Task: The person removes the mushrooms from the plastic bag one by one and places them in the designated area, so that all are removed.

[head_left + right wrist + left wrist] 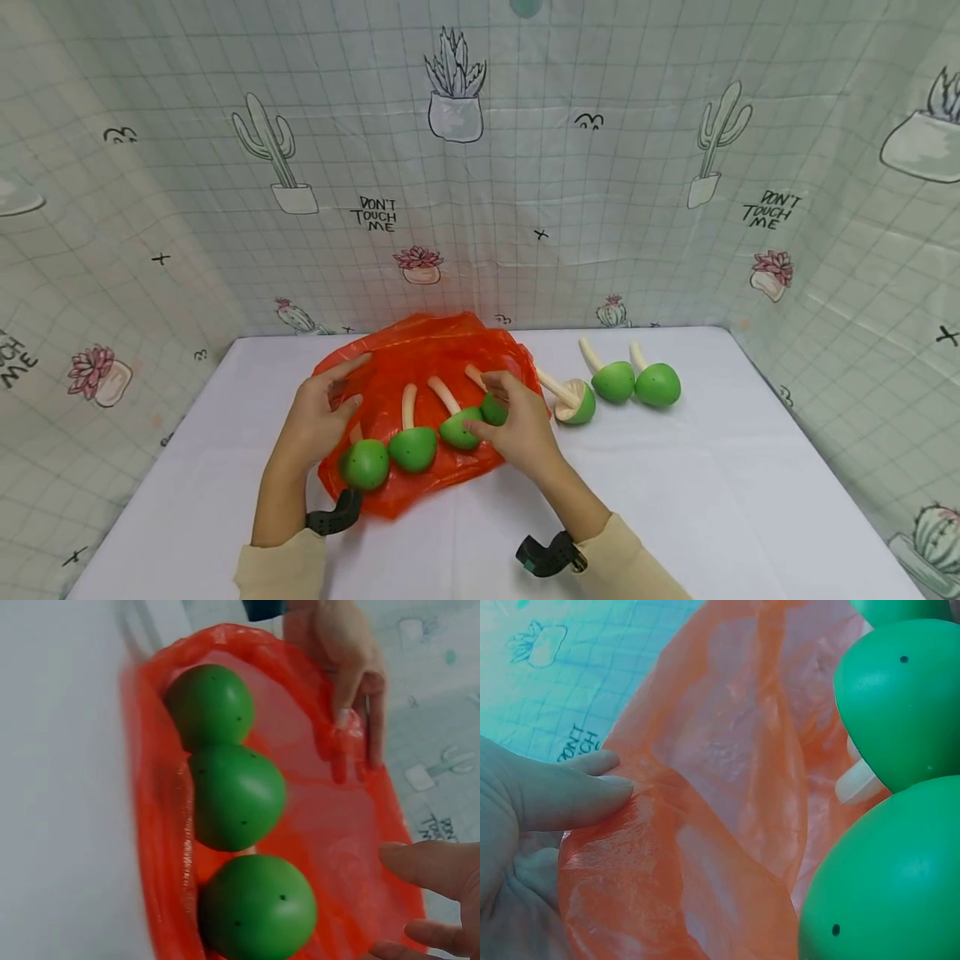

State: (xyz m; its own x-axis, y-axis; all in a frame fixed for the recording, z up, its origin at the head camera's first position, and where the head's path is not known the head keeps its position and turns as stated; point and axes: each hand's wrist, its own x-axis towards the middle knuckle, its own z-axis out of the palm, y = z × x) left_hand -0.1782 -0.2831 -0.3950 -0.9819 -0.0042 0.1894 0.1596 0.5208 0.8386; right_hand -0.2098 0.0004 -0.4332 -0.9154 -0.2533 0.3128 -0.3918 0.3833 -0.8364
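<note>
A red plastic bag (420, 350) lies spread on the table with several green-capped toy mushrooms (412, 450) in it, pale stems pointing away. My left hand (321, 417) holds the bag's left edge between thumb and fingers; in the left wrist view the thumb (592, 796) lies over the red film. Over the bag's right side is my right hand (521, 425), its fingers spread and holding nothing, close to the rightmost mushroom (493, 408) in the bag. The right wrist view shows its spread fingers (435, 870) beside the bag's rim, apart from the green caps (259, 907).
Three more green-capped mushrooms lie outside the bag to the right: one tilted with its underside showing (573, 404), and two farther back (613, 382). A white cloth covers the table (675, 500). Behind it hangs a gridded curtain (480, 192) with plant drawings.
</note>
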